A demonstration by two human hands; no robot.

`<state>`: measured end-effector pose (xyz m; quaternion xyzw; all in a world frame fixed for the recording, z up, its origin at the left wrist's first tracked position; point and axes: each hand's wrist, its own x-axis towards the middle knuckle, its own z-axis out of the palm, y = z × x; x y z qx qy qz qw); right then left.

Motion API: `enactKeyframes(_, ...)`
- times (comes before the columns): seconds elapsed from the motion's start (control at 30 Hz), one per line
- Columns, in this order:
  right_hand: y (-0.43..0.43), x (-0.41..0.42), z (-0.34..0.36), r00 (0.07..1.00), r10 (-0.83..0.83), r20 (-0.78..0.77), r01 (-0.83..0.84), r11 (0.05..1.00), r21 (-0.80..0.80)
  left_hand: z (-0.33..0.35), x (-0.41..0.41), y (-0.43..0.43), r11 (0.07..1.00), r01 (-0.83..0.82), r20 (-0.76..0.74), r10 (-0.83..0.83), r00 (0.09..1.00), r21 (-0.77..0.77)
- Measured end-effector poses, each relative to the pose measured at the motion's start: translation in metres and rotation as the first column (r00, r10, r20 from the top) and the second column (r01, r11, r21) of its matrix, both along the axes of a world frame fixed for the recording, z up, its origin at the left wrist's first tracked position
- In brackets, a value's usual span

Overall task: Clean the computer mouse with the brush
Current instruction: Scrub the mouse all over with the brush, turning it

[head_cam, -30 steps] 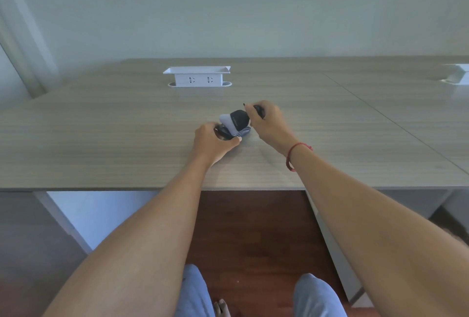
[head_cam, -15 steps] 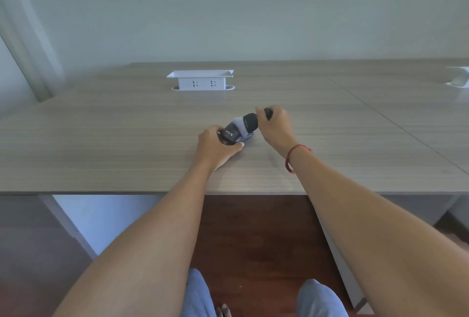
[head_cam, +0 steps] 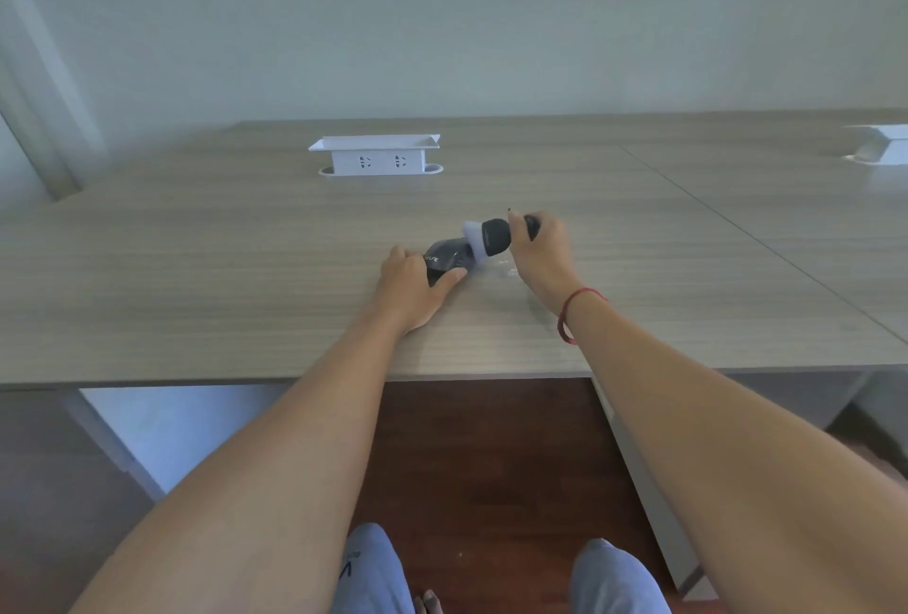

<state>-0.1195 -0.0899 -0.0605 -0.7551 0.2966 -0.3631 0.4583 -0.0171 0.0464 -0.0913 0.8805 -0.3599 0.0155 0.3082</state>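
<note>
A black computer mouse (head_cam: 446, 258) lies on the wooden table (head_cam: 196, 269), with white lettering on its near side. My left hand (head_cam: 412, 284) grips the mouse from the left and near side, thumb along its lower edge. My right hand (head_cam: 540, 254) holds a black brush (head_cam: 494, 237) by its handle. The brush's pale bristle head points left and touches the far right end of the mouse. A red string sits on my right wrist.
A white raised socket box (head_cam: 376, 155) stands at the back middle of the table. A second white box (head_cam: 879, 146) is at the far right edge. A seam runs diagonally across the tabletop on the right. The table's front edge is close to my forearms.
The brush has slid to the right, from over the middle of the mouse to its far right end. More of the mouse body now shows. My left hand has stayed on the mouse.
</note>
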Motion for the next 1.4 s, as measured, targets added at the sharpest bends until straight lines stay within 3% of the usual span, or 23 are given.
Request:
enactKeyframes(0.2,0.002,0.002,0.004,0.994,0.098,0.039,-0.100,0.994,0.043,0.004,0.012,0.003,0.996,0.085,-0.085,-0.086,0.993,-0.016)
enactKeyframes(0.43,0.001,0.006,0.006,0.995,-0.020,0.102,0.020,1.000,-0.004,0.013,0.016,0.005,0.994,0.108,-0.164,-0.110,0.980,-0.020)
enactKeyframes(0.6,0.006,0.012,0.008,0.991,0.114,0.076,-0.115,0.993,0.007,0.015,0.015,0.006,0.993,0.110,-0.224,-0.118,0.967,-0.049)
enactKeyframes(0.83,0.002,0.009,0.009,0.998,-0.030,0.061,0.031,0.999,-0.018,0.016,0.015,0.009,0.988,0.129,-0.249,-0.147,0.957,-0.087)
enactKeyframes(1.03,0.007,0.010,0.012,0.986,0.160,0.046,-0.163,0.983,0.080,0.017,0.014,0.010,0.989,0.124,-0.283,-0.141,0.949,-0.077)
enactKeyframes(1.23,-0.005,0.004,0.003,0.994,-0.103,0.036,0.100,0.992,0.072,0.016,0.013,0.009,0.989,0.103,-0.280,-0.130,0.951,-0.110)
enactKeyframes(1.4,-0.004,0.006,0.006,0.989,-0.031,0.146,0.011,0.991,0.133,0.015,0.014,0.008,0.990,0.091,-0.296,-0.118,0.948,-0.103)
